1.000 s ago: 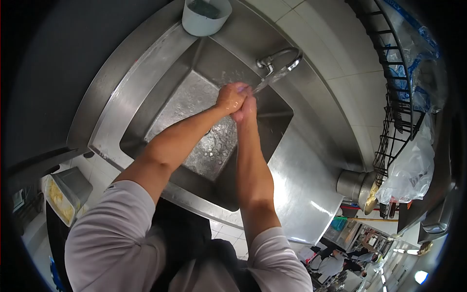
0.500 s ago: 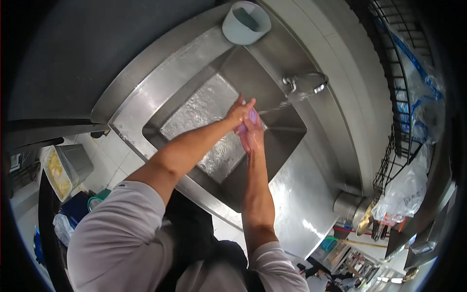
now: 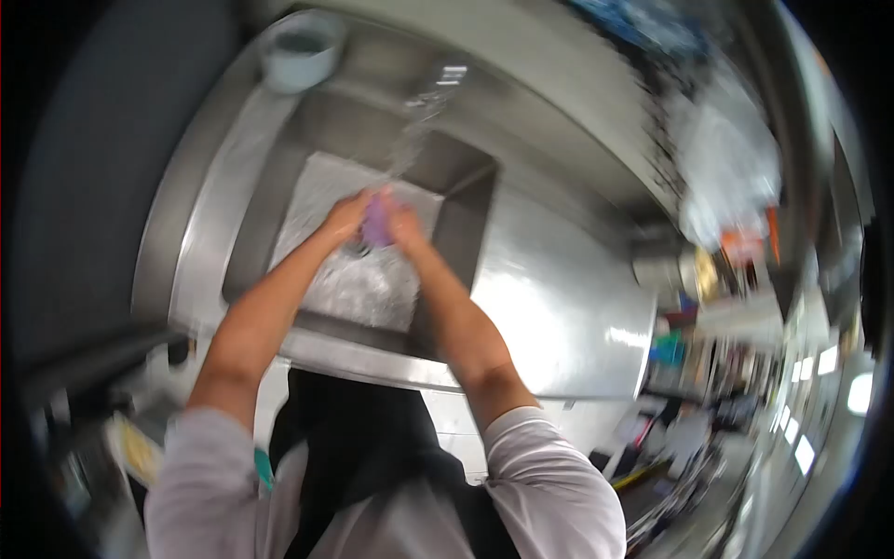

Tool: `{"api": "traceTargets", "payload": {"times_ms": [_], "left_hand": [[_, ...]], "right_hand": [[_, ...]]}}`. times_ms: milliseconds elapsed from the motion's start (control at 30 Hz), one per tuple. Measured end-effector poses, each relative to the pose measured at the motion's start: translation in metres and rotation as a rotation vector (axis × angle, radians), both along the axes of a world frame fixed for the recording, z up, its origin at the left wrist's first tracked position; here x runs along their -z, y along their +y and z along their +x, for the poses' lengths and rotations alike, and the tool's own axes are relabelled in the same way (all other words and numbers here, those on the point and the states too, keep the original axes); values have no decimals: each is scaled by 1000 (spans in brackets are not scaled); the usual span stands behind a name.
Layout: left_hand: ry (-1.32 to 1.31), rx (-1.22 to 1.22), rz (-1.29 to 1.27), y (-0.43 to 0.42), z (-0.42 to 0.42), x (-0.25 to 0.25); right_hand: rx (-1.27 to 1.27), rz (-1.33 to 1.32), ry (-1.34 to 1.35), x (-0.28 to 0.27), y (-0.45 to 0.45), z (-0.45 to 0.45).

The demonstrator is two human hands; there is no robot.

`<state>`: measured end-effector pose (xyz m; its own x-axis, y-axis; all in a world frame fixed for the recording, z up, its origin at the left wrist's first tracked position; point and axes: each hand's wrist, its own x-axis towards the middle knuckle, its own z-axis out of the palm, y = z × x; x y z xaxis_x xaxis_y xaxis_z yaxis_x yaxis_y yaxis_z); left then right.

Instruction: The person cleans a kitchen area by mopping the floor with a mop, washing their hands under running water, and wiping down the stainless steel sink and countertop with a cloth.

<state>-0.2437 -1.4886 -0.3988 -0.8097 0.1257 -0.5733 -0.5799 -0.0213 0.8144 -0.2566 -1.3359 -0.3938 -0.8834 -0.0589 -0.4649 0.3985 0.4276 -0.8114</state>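
A small purple item (image 3: 377, 222) is between my two hands, over the steel sink basin (image 3: 456, 228). My left hand (image 3: 346, 216) holds its left side, and my right hand (image 3: 403, 224) closes on its right side. Blur hides the separate fingers and what exactly the purple item is. From the tap (image 3: 451, 76) a stream of water (image 3: 410, 140) falls toward my hands. Water also lies rippling on the basin floor (image 3: 358, 289) beneath them.
A whitish round container (image 3: 300, 65) stands at the sink's back left corner. Right of the basin is a steel drainboard (image 3: 540, 307). Plastic bags (image 3: 726, 158) hang at the right, near a metal pot (image 3: 661, 270). A tub with yellow contents (image 3: 138, 452) is at lower left.
The view has swung, shifting the sink and tap left in the picture. My hands, earlier clasped and then partly spread, now hold the purple item between them under the water.
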Motion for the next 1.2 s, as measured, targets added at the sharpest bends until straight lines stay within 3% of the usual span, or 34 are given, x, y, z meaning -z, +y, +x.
{"api": "traceTargets", "payload": {"times_ms": [33,67,100,133,167,233,300,400,467,567,600,633,733,800,833,900,1000,1100,1200], "left_hand": [[-31,-78,445,3,19,-5],[-4,27,488,1,33,-7],[62,50,594,0,37,4],[-4,68,659,3,42,-12],[-24,117,596,12,42,-20],[-26,208,429,32,47,-45],[-4,305,235,59,54,-69],[193,523,36,98,46,-49],[162,510,145,139,56,-80],[92,521,377,200,68,-112],[49,547,446,219,73,-133],[-3,576,513,236,78,-145],[368,728,195,283,80,-120],[450,784,-16,303,66,-96],[488,809,-124,314,63,-98],[585,779,-69,341,66,-113],[717,752,-12,383,60,-143],[870,715,45,435,54,-181],[936,688,153,477,66,-227]], "right_hand": [[-172,-194,127,21,8,-5],[-98,-294,37,4,15,19],[-132,-234,87,-31,24,36],[-111,-159,247,-26,36,49],[-113,-78,401,-23,47,57],[-196,8,370,-55,77,78],[-111,-2,444,-71,104,96],[48,-33,562,-82,152,120],[181,-184,551,-82,187,130],[481,-451,427,-130,225,162],[377,-389,605,-118,244,169],[440,-314,600,-123,258,177],[585,-157,568,-135,305,197],[631,-155,552,-137,336,208],[642,-41,706,-132,355,211],[649,186,999,-114,392,218],[629,-326,475,-157,441,241],[487,-181,792,-169,484,244],[461,-344,728,-214,529,251]]}}
